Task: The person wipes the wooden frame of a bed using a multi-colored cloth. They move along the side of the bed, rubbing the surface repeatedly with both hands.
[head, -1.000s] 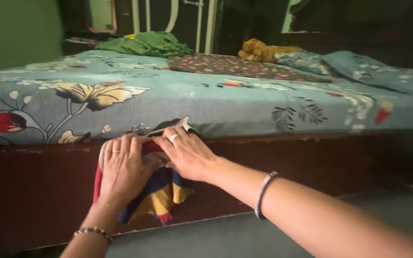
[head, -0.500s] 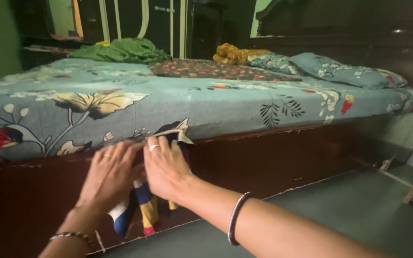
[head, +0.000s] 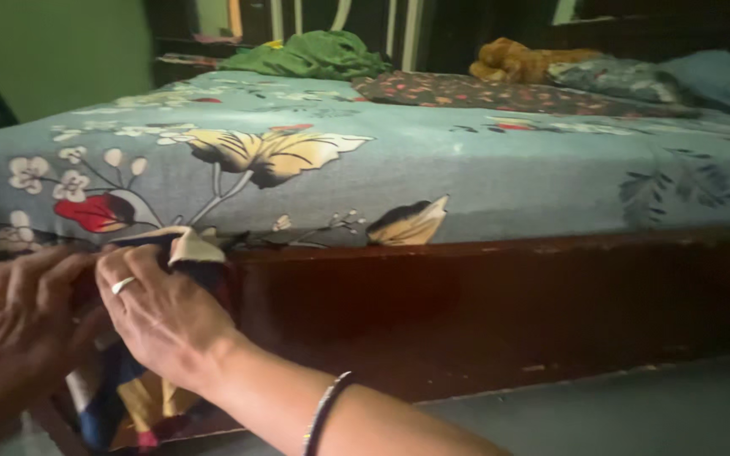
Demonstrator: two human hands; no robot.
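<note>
Both hands work at the near edge of a bed covered by a blue floral bedsheet [head: 433,177]. My right hand [head: 158,308], wearing a ring and a bangle, presses a loose hanging end of the sheet [head: 133,405] against the dark wooden bed frame [head: 483,304], its fingertips at the seam under the mattress. At the lower left my left hand [head: 10,325] lies flat on the same hanging cloth, right beside the right hand. The hanging cloth shows dark blue, yellow and red patches below the hands.
A green cloth heap [head: 314,55], a dark floral pillow [head: 500,91], a yellow-brown bundle [head: 517,57] and blue pillows [head: 703,76] lie at the bed's far side. A green wall [head: 61,51] stands at left. Grey floor [head: 635,405] shows at lower right.
The view has shifted so the hands now sit at the far left. Both hands have moved along the bed edge, still pressing the hanging sheet against the frame.
</note>
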